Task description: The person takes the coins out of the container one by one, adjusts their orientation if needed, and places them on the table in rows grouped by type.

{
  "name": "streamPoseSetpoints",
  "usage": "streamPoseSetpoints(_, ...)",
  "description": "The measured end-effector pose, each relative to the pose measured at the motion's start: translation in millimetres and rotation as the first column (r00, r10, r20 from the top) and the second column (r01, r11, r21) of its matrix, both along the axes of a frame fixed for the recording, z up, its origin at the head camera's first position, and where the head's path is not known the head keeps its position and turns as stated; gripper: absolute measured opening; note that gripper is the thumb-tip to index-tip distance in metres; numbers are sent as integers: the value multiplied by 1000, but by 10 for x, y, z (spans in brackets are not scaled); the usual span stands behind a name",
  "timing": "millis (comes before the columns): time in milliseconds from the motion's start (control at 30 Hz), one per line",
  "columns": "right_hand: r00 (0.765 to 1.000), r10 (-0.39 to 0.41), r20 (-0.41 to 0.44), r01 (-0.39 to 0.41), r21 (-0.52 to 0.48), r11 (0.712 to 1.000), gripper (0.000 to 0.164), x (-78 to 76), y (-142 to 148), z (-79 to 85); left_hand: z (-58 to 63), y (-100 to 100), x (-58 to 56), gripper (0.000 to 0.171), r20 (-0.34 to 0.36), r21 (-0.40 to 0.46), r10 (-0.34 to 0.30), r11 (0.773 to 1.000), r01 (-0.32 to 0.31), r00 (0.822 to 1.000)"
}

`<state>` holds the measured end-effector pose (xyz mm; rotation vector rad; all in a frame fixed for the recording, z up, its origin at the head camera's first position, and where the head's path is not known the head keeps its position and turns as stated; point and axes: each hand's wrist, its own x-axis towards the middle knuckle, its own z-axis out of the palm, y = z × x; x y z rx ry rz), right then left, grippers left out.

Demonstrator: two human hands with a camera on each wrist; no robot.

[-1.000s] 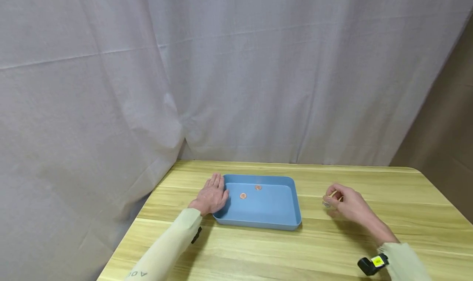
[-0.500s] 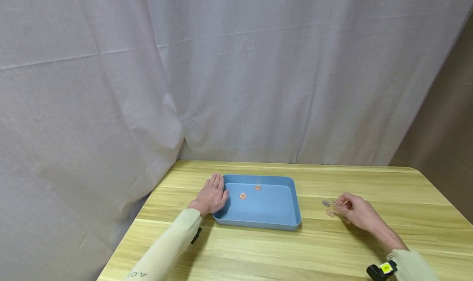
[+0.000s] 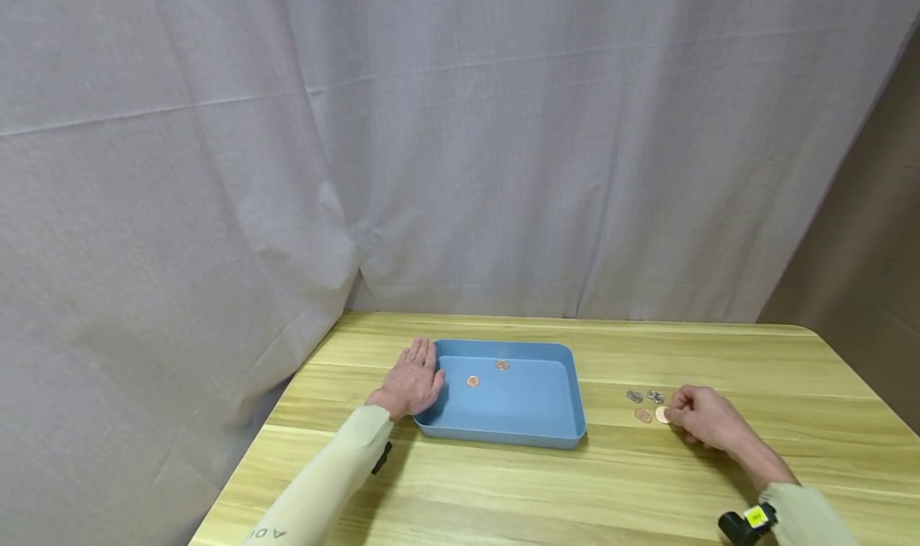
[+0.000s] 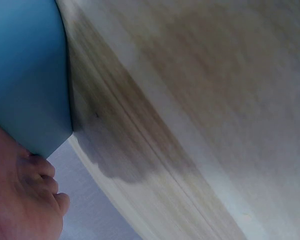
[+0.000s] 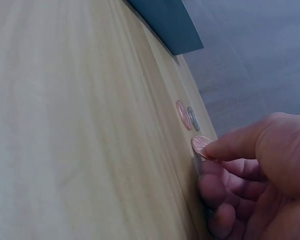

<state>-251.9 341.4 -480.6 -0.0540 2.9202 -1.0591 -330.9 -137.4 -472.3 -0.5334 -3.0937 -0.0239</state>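
Observation:
My right hand [image 3: 707,420] pinches a copper coin [image 5: 200,145] between thumb and fingers, low over the table. Beside it on the wood lie another copper coin [image 3: 643,415] and two silver coins, one on the left [image 3: 634,396] and one on the right [image 3: 656,397]. My left hand [image 3: 411,382] rests against the left side of a blue tray [image 3: 525,410], fingers straight and thumb over the rim. Inside the tray are two copper coins, one near the middle [image 3: 473,381] and one toward the back [image 3: 502,365]. In the left wrist view, curled-looking fingertips [image 4: 45,180] show past the tray's corner.
The light wooden table [image 3: 474,490] ends at a grey curtain [image 3: 460,171] behind and on the left. A brown surface [image 3: 862,290] stands beyond the table's right edge. A black wrist camera [image 3: 747,522] sits on my right sleeve.
My right hand has moved right and toward me, uncovering the silver coins and a copper coin on the table. A copper coin now shows in its fingertips. The left hand and tray stay still.

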Motion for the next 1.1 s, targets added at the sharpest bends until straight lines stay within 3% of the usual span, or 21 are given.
streamPoseSetpoints(267,994,-19,109,17,18,1000,10,-34,47,30,8,-7,16,65,0,3,-10,1000,10,1000)
streamPoseSetpoints(433,992,-16,122,12,36,999,10,-51,52,34,18,-9,15,65,-2,-4,-12,1000,12,1000)
streamPoseSetpoints(800,998,56,-9,-55,52,997,5,-70,-95,191,37,-6,27,65,-8,-1,-21,1000,21,1000)
streamPoseSetpoints(967,988,93,-122,-81,98,992,9,-107,-210,335,20,-11,16,64,-18,2,-28,1000,28,999)
streamPoseSetpoints(1100,980,128,-154,-113,103,988,12,-132,-308,425,13,-6,12,65,-16,-4,-20,1000,20,1000)
